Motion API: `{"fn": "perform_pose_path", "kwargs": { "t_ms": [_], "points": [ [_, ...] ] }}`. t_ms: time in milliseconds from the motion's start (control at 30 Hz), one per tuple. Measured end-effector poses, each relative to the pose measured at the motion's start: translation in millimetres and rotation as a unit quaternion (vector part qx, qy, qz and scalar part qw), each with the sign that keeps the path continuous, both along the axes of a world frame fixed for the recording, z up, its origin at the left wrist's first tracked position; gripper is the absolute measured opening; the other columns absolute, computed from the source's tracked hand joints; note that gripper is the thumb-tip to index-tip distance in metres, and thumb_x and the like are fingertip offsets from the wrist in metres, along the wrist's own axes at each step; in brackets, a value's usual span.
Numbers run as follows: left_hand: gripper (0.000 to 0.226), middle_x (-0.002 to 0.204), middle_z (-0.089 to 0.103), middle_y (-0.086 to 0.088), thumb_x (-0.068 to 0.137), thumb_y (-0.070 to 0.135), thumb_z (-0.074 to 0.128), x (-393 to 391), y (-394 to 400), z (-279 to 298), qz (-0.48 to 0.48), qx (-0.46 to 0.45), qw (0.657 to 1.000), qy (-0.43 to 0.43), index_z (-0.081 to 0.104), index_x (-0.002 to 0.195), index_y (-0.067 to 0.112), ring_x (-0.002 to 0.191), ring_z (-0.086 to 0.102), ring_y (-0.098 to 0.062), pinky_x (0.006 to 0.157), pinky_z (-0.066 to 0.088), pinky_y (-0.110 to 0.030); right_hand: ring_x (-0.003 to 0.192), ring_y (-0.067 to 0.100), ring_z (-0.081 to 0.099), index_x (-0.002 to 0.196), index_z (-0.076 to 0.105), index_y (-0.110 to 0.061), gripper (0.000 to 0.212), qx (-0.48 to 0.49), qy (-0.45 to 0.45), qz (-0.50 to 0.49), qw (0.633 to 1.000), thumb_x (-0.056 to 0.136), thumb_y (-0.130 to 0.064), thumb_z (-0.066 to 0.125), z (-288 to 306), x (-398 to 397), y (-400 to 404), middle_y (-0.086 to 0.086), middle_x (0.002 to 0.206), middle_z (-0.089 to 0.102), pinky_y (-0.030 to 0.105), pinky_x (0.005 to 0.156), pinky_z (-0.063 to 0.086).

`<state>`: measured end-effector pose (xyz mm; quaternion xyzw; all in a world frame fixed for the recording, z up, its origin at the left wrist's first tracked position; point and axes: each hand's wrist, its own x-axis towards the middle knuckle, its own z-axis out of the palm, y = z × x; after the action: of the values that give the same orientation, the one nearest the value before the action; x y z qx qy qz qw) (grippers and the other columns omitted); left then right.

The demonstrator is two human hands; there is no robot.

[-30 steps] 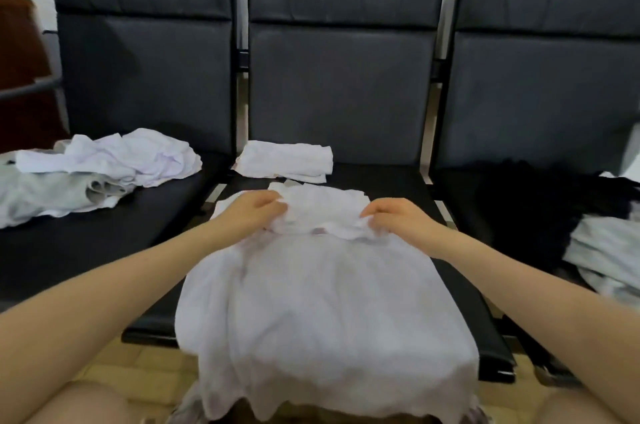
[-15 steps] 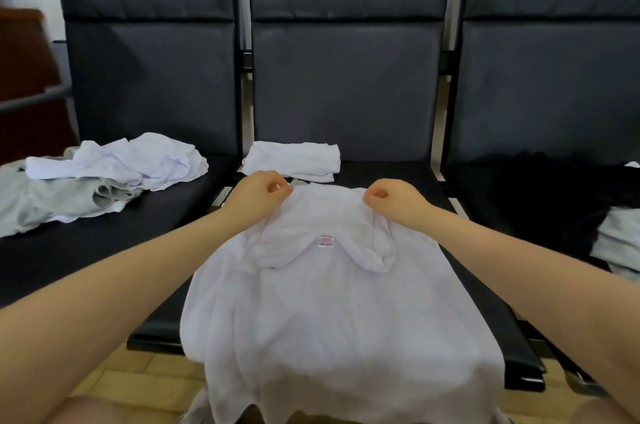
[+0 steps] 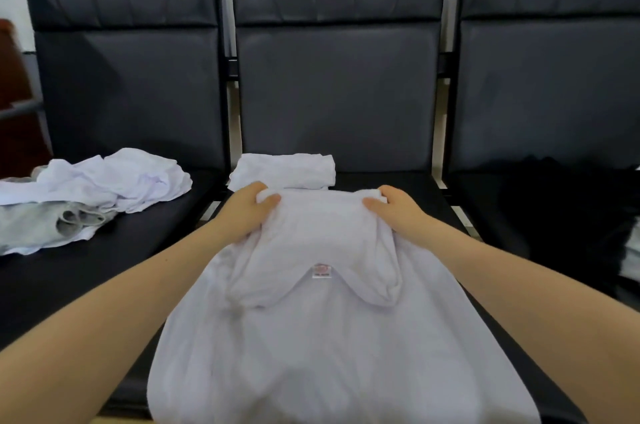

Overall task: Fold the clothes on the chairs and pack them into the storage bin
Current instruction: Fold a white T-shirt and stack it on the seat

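Soft, even indoor light falls without glare or hard shadows, and the white shirt [image 3: 329,337] reads slightly bluish. Beside it, the black clothes [image 3: 568,216] sink into featureless dark. Chair backs [image 3: 336,84] above it bow outward at the edges, and the whole frame is slightly soft.

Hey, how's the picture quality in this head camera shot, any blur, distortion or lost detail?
Head view: wide-angle bending bows the chair backs outward; the white shirt is soft and washed out, its label unreadable; the black clothes at right merge into the dark seat; no strong glare.
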<state>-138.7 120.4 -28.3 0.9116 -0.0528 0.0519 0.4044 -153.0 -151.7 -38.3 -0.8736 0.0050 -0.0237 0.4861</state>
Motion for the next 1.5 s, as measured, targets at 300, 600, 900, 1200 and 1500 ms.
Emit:
{"fn": "perform_pose_path", "kwargs": {
  "t_ms": [300,600,900,1200,1500],
  "points": [
    [0.01,0.09,0.061,0.012,0.085,0.036,0.068,7.2,38.0,23.6,-0.117,0.133,0.983,-0.047,0.06,0.086,0.031,0.086,0.057,-0.009,0.073,0.043,-0.02,0.101,0.025,0.068,0.112,0.068,-0.016,0.032,0.047,0.147,0.112,0.982,0.084,-0.03,0.071,31.4,-15.8,-31.8,0.005,0.109,0.071,0.046,0.093,0.052],
    [0.014,0.088,0.057,0.0,0.094,0.03,0.056,64.1,23.0,39.9,-0.035,0.187,0.975,-0.117,0.055,0.096,0.016,0.083,0.053,-0.019,0.065,0.042,-0.026,0.081,0.031,0.062,0.091,0.061,0.006,0.028,-0.014,-0.042,-0.004,0.999,0.089,-0.021,0.064,39.5,40.9,-37.9,0.018,0.088,0.063,0.038,0.076,0.052],
    [0.018,0.095,0.059,-0.005,0.096,0.034,0.048,118.6,-2.7,-11.6,0.078,0.198,0.971,-0.11,0.053,0.101,0.018,0.085,0.054,-0.025,0.07,0.044,-0.034,0.064,0.018,0.041,0.062,0.041,-0.014,0.033,-0.078,-0.065,-0.087,0.991,0.091,-0.018,0.057,-7.4,111.9,-15.8,0.0,0.063,0.04,0.028,0.056,0.032],
    [0.031,0.115,0.056,-0.002,0.093,0.039,0.052,49.7,-33.2,12.8,0.054,0.095,0.984,-0.139,0.057,0.117,0.019,0.102,0.054,-0.018,0.082,0.042,-0.03,0.114,0.024,0.047,0.125,0.057,-0.016,0.032,-0.218,-0.109,-0.115,0.963,0.096,-0.029,0.052,13.6,45.4,-4.2,0.009,0.123,0.051,0.03,0.081,0.042],
    [0.013,0.098,0.06,0.007,0.091,0.034,0.055,-112.8,-16.5,36.9,-0.006,0.067,0.993,-0.095,0.06,0.097,0.024,0.083,0.056,-0.01,0.07,0.044,-0.027,0.089,0.022,0.061,0.099,0.069,-0.012,0.022,-0.252,-0.056,0.041,0.965,0.094,-0.025,0.052,52.4,-118.9,3.6,0.001,0.1,0.061,0.028,0.075,0.048]
  ]
}}
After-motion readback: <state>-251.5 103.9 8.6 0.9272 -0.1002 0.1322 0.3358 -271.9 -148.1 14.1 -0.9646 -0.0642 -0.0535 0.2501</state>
